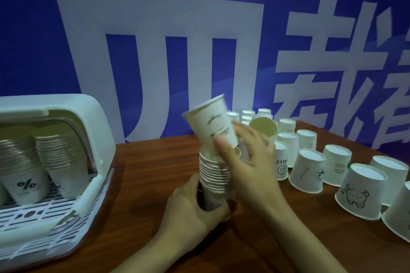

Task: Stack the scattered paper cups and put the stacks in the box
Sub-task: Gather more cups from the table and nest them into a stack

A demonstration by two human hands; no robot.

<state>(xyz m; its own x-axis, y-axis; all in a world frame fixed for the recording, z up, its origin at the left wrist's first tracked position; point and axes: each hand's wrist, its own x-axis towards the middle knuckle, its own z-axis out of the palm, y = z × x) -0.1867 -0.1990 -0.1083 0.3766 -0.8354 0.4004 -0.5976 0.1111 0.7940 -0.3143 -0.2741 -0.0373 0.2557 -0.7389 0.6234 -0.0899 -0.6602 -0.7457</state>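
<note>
Paper cup (210, 122) tilted in right hand (246, 153) grip just above stack (214, 175), which left hand (190, 208) clasps near its base; upturned loose cups (307, 170) right of that.

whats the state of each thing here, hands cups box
left hand: grips the base of the stack
right hand: holds a tilted cup
tilted cup: mouth up, going into the stack
stack: upright on the table
box: open, stacks inside
stacks in box: leaning, mouths up
loose cups: upside down on the table
</note>
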